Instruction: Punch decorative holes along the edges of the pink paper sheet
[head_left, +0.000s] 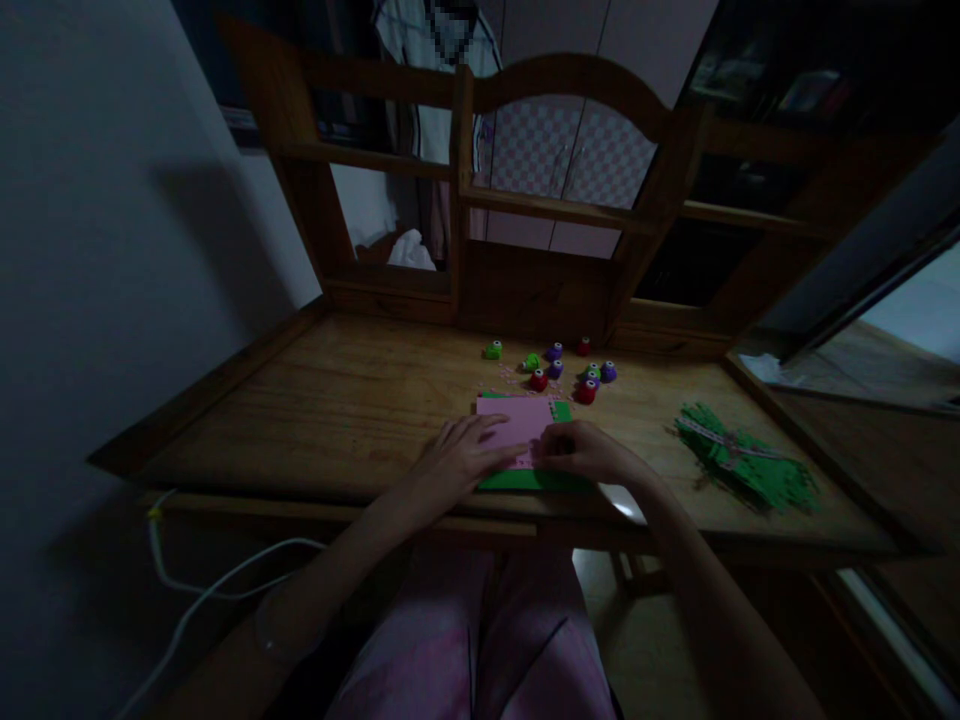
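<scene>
A pink sheet of paper (513, 410) lies on top of a green sheet (525, 479) near the table's front edge. Small punched shapes run along the pink sheet's right edge and lower right part. My left hand (469, 452) rests on the pink sheet's left side, its fingers stretched out and spread. At the sheet's lower right, the fingers of my right hand (581, 450) are curled and pinched together. What sits between those fingertips is hidden and dark. Just beyond the paper stand small craft punches, among them a red one (538, 381) and a green one (532, 363).
Tiny pink paper bits (512, 375) are scattered by the punches. More punches, such as a purple one (608, 372), stand behind. A bundle of green cut paper strips (742, 458) lies at the right. A wooden shelf (536, 290) rises at the back; a white cable (187, 610) hangs lower left.
</scene>
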